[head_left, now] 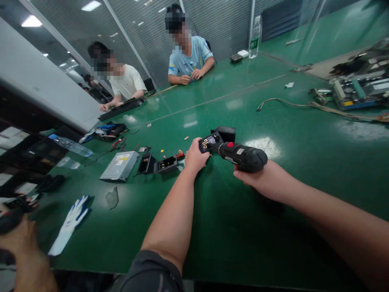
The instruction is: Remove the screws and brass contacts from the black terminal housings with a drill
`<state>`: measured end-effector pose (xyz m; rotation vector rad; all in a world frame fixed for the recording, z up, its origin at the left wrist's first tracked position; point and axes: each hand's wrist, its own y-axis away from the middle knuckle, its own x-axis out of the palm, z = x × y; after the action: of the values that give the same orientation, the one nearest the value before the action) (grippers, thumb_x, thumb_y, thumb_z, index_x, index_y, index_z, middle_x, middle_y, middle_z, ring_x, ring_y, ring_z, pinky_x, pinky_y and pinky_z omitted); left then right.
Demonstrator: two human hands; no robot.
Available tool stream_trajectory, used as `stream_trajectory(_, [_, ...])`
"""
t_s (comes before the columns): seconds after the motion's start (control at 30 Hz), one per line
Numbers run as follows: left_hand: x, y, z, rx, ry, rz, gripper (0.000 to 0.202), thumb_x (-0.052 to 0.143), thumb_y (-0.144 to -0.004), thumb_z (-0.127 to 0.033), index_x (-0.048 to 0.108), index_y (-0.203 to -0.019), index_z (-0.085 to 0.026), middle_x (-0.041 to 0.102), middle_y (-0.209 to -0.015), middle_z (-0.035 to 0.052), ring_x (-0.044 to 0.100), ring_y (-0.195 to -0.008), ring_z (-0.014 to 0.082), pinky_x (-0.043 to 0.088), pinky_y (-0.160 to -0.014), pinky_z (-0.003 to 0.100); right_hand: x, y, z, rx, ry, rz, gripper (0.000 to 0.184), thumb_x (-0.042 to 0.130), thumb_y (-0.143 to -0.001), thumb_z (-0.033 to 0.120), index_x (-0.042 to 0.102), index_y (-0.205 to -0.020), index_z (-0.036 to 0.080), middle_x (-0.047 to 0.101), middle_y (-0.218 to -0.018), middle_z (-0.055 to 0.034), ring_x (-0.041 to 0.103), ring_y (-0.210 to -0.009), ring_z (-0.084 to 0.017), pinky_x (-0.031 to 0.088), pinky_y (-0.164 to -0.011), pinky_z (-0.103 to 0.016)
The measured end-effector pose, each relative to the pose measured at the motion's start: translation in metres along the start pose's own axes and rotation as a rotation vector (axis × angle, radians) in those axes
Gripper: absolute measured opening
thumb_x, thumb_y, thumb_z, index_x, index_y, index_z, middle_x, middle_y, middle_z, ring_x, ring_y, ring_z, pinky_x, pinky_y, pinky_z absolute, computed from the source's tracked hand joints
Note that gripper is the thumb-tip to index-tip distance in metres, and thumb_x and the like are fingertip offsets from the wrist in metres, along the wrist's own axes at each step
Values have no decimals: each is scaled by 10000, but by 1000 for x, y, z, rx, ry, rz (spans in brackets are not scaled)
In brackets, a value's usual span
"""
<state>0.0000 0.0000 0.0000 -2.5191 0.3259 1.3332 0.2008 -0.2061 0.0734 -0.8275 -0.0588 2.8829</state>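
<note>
My right hand (258, 178) is wrapped round the grip of a black cordless power screwdriver (243, 156) with a red switch on top. The tool points left, its tip meeting or nearly meeting a small black housing (206, 144) with brass-coloured metal parts inside. Closed on the near left side of that housing is my left hand (196, 156), steadying it on the green table. Behind the tool's nose stands another black box-shaped part (227, 133). An opened black case (165, 164) with small brass pieces lies left of my left hand.
A grey optical disc drive (120, 165) lies to the left, near a white and blue glove (71, 223). Circuit boards (358, 87) and a cable (285, 101) lie at right. Two people sit across the table (231, 243); another person's arm (27, 251) is at lower left.
</note>
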Motion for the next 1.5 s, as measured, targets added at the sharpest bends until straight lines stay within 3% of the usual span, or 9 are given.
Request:
stream_trajectory(0.27, [-1,1,-2,-22,-4,10,704,814,-923,-267,562,-1575,-353,792,-1518,69,786,-1333,327,607,-1126,459,-1,0,3,-14,7,-28,270,807,-908,299,784,-1176,290,799,-849,-46,811,-830,-320,665,-751,-433])
stream_trajectory(1.5, [0,-1,-1,-12,6,20,702,800,-927,-270,553,-1577,-363,791,-1508,60,780,-1345,318,612,-1141,461,0,0,-1,-15,-18,-6,266,794,-907,328,769,-1169,288,828,-944,-59,833,-979,-349,667,-853,-456])
